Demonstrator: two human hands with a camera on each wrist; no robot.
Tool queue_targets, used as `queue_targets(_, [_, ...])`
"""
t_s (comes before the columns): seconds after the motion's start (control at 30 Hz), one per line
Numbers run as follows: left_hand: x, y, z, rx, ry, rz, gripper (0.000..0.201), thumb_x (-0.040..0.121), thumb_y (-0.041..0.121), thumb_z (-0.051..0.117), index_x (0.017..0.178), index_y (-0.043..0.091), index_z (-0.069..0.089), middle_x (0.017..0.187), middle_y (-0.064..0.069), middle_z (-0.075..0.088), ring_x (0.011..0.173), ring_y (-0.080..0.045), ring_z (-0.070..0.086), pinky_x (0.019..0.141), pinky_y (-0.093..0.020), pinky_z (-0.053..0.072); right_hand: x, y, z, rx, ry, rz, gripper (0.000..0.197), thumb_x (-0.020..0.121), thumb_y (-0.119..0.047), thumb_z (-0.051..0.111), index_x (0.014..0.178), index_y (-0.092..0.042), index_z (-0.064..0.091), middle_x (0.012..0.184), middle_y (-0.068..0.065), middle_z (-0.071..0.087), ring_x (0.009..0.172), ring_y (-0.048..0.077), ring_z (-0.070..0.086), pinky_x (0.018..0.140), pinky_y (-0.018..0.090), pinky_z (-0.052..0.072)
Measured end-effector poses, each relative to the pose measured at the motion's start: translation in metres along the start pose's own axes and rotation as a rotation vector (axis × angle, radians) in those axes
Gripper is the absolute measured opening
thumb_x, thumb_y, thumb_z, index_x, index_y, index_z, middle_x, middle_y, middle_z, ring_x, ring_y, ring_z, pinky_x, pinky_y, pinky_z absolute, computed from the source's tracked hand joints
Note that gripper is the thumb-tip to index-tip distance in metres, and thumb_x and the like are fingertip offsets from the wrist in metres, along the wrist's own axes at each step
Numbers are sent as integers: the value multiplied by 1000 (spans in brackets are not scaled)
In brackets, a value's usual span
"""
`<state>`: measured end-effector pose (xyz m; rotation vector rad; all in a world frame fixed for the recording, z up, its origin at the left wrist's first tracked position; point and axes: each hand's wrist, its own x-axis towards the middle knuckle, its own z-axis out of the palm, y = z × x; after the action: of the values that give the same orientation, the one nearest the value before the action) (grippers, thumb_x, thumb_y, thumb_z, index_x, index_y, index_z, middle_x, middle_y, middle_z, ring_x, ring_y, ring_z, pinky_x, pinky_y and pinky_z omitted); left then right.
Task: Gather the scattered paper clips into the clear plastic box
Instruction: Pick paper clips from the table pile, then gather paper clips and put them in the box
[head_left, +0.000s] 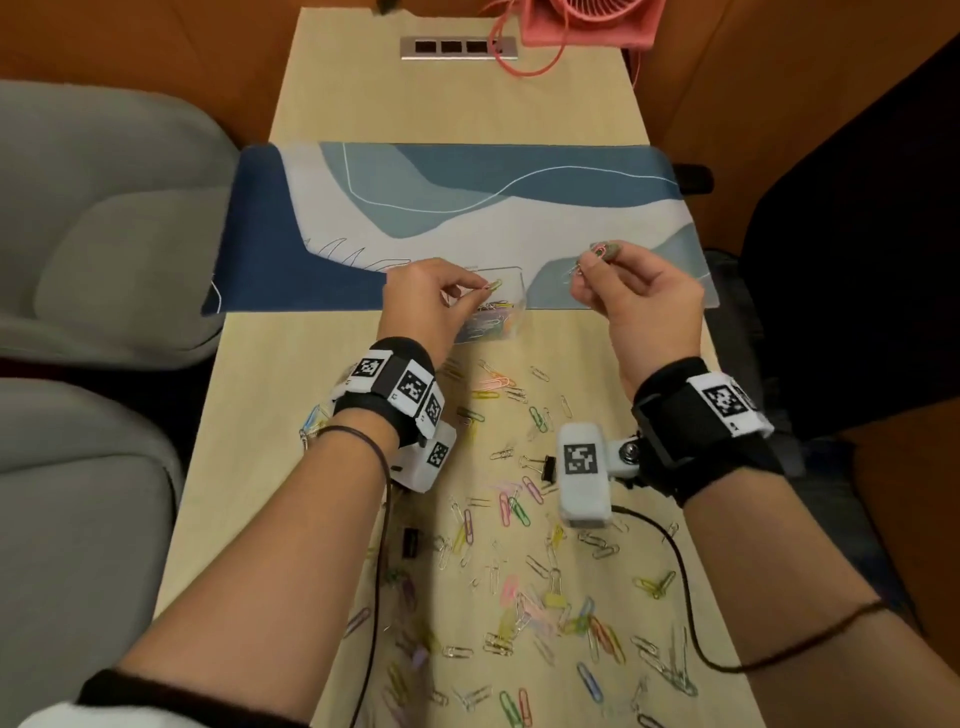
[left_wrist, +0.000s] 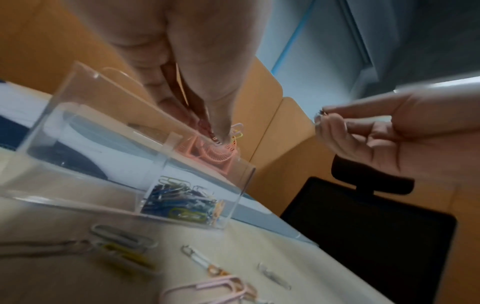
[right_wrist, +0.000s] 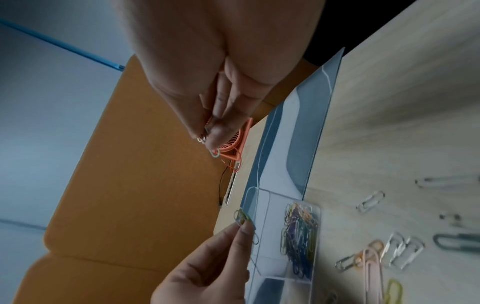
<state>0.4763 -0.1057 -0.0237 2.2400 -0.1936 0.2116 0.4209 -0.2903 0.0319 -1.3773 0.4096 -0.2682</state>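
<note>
The clear plastic box (head_left: 511, 280) (left_wrist: 85, 86) (right_wrist: 262, 230) stands at the near edge of the blue desk mat, with a heap of coloured paper clips (head_left: 488, 319) (left_wrist: 182, 201) (right_wrist: 298, 236) in one compartment. My left hand (head_left: 475, 291) hovers over the box and pinches a few clips, a yellow-green one (head_left: 493, 285) (right_wrist: 242, 218) showing. My right hand (head_left: 592, 260), raised to the right of the box, pinches a small bunch of clips (head_left: 600, 251) (right_wrist: 207, 142). Many loose clips (head_left: 519, 519) lie scattered on the wooden table nearer to me.
A black binder clip (head_left: 540, 465) lies among the loose clips. A pink desk fan (head_left: 587, 21) and its cord stand at the table's far end beside a socket strip (head_left: 460, 48). Grey seats sit left, a black chair (left_wrist: 363, 216) right. Wrist-camera cables trail over the table.
</note>
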Motion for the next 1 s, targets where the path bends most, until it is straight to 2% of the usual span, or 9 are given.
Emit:
queue_targets(0.13, [1,-6,5,82,-13,86,11,81,30,77,88,22,80,80,5,68,66,-5,52,67,-17,42,-2,18,10,19,44,26,16,86,-2,67,101,3,66,84,15,68,68,13,66,70,22,56])
queue_targets(0.2, [1,-7,3,80,-35,88,14,82,30,76,93,22,79,80,7,72,67,-4,54,71,-19,46,2,25,15,-84,26,-8,16,84,-4,70,99,2,68,82,14,70,66,13,66,69,23,56])
queue_targets(0.3, [2,-8,-5,33,-17,59,18,81,26,76,99,24,77,81,12,71,70,-4,55,78,-27,52,13,32,23,-370,-49,-145,12,80,-13,75,91,-11,73,80,2,73,69,12,70,74,29,59])
queue_targets(0.37, [-2,-9,-13,-13,44,68,15,81,23,76,96,23,77,80,12,69,69,-6,55,76,-26,52,22,32,31,-531,-115,-234,9,78,-16,76,86,-17,74,78,-5,73,70,10,70,74,25,58])
queue_targets(0.47, [-16,-12,-25,-46,133,98,10,83,23,74,92,22,77,81,11,69,71,-7,57,74,-21,48,33,29,48,-804,-240,-363,7,76,-18,76,83,-18,76,77,-5,70,67,9,64,71,15,50])
queue_targets(0.6, [-44,-20,-37,-55,165,84,9,85,27,72,91,23,76,83,10,68,78,-7,55,74,-21,43,42,37,62,-1142,-354,-432,15,77,-25,74,91,-19,77,83,-3,70,73,9,59,73,18,41])
queue_targets(0.73, [-78,-25,-55,-91,57,33,8,83,27,74,89,22,77,79,8,70,73,-8,57,65,-17,41,31,28,64,-1209,-403,-429,25,78,-23,75,101,-13,74,91,2,73,86,16,67,89,24,50])
queue_targets(0.9, [-134,-28,-88,-168,-14,-110,9,82,27,75,89,21,78,82,9,73,70,-1,56,62,-11,40,-9,11,50,-1078,-306,-371,18,82,-21,68,99,-18,75,91,-1,73,80,9,66,83,16,50])
queue_targets(1.0, [-182,-26,-106,-163,-113,-118,9,83,26,76,90,22,77,81,11,71,71,-2,57,63,-10,39,-60,-1,23,-1049,-347,-315,18,84,-14,65,99,-15,75,90,-2,72,80,8,65,83,17,49])
